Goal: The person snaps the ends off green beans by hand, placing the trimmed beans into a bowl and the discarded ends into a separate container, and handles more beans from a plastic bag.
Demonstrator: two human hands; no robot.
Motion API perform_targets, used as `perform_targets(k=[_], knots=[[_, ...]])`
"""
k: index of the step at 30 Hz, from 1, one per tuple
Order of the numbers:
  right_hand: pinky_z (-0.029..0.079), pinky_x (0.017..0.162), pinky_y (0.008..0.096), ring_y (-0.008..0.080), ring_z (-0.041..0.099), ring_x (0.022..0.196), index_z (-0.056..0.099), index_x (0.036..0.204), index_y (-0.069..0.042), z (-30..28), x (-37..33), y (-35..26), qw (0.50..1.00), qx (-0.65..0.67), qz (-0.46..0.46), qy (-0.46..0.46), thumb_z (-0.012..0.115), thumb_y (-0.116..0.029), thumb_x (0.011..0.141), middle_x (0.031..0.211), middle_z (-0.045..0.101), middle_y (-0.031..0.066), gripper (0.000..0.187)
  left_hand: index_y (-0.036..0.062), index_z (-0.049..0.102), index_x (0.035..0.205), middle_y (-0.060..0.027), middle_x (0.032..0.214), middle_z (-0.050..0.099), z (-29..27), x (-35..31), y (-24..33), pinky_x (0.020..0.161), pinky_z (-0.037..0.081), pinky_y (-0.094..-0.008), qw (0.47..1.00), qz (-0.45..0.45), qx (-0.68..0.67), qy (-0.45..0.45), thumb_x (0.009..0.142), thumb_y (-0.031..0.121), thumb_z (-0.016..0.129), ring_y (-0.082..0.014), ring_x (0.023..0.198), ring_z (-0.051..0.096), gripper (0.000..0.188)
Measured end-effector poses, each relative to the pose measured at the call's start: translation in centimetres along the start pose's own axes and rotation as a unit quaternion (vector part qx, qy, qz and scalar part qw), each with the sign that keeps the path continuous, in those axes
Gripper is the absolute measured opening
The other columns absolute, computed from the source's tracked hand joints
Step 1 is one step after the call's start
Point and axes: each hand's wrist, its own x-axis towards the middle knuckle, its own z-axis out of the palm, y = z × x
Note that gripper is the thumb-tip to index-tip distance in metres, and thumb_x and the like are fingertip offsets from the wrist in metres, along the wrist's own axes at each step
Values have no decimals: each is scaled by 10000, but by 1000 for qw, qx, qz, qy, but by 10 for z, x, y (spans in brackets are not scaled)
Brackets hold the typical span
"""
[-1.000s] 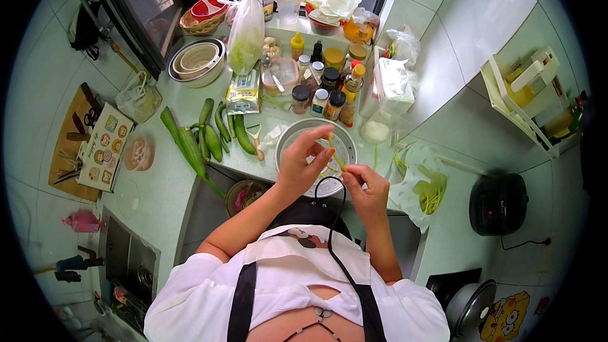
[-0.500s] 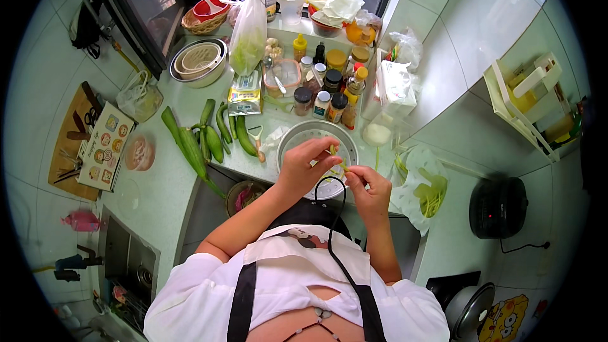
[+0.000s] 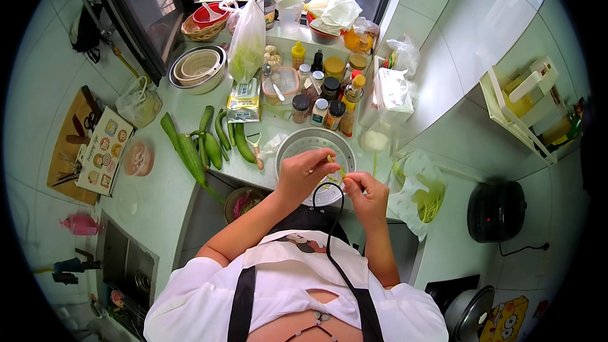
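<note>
Above a round metal colander [image 3: 286,150], my left hand [image 3: 305,176] pinches one end of a thin green vegetable stem [image 3: 340,169]. The fingers of my right hand [image 3: 368,195] are closed on the stem's other end. A few pale green pieces lie in the colander, partly hidden by my hands. To the right of it, an open white plastic bag [image 3: 411,206] holds a bunch of green stems [image 3: 430,202]. A peeler [image 3: 256,152] with a wooden handle lies left of the colander.
Green gourds and long vegetables [image 3: 193,155] lie on the counter at left. Bottles and jars [image 3: 329,88] crowd the back. A bowl [image 3: 248,204] with scraps sits below the counter edge. A black cooker [image 3: 497,209] stands right, a sink [image 3: 130,256] lower left. A black cable [image 3: 330,234] hangs before me.
Both hands stay over the colander with the stem between them; the left fingers have shifted slightly down and left. The whole view has moved a little.
</note>
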Motion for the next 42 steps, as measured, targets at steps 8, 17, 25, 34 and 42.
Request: perform_targets(k=[8,17,25,34,42], knots=[[457,533,251,133,609,575,639,858,-15,-2,-1,-3,1000,-3,1,0,645,-177,848,645,635,72,163,29,628,867,-78,685,620,3,-1,2,524,466,-255,1000,0,22,9,761,108,713,-151,584,600,157],[446,524,252,133,605,570,637,857,-18,-1,-7,-2,1000,-11,-3,3,634,-164,852,642,632,70,146,-1,633,855,-66,663,633,8,-3,1,540,483,-225,1000,-5,9,-3,833,103,641,-125,608,641,106],[422,512,227,84,568,559,636,888,-11,-9,-7,7,997,27,58,37,620,-187,873,628,621,50,178,-25,612,1036,-51,806,644,9,0,-2,646,516,-218,972,-126,-175,-94,885,56,575,-112,714,648,176],[441,534,220,84,589,586,637,906,-10,-15,-7,6,998,36,42,20,624,-189,871,649,633,49,182,-5,606,1088,-44,801,623,8,8,-6,637,506,-221,988,-63,-129,-63,908,15,510,-91,680,608,205],[469,561,220,93,620,627,638,929,-3,-15,-6,0,997,66,33,7,617,-172,875,700,661,61,178,38,524,1229,-77,911,635,9,5,3,670,509,-247,996,-31,-51,-69,888,54,553,-108,717,617,342]])
